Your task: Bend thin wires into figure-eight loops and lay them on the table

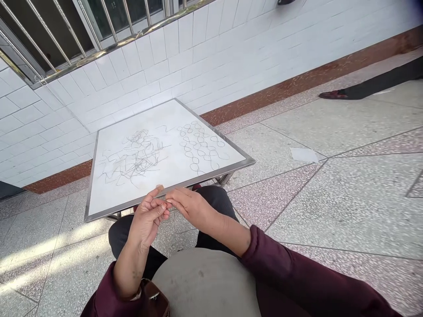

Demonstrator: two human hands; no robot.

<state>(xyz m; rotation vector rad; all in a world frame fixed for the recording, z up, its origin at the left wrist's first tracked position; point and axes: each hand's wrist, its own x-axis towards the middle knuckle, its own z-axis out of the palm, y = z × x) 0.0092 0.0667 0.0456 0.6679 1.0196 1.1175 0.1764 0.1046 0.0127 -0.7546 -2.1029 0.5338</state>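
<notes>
In the head view, the person's left hand (147,218) and right hand (191,207) meet at the fingertips in front of the near rim of a white-topped, metal-edged surface (167,115). The left hand has its thumb brought against its curled fingers, palm partly showing; the right hand is bent over toward it with its back up. Anything between the fingertips is too fine to make out, so I cannot tell whether either hand grips a strand.

Thin, dark, wire-like strands lie on the surface in two groups. On the left is a loose tangle (139,164), spreading into stray bent ends; on the right, well apart from it, looped strands (205,144) lie in rough rows, many twisted into chains of ovals.

Maroon sleeves (280,259) cover the forearms, and a grey-beige cloth (205,277) covers the person's front. On the terrazzo floor (357,198) to the right lies a white sheet (303,154); beyond it another person's dark trouser leg (383,83) ends in a reddish-brown shoe (332,94).
</notes>
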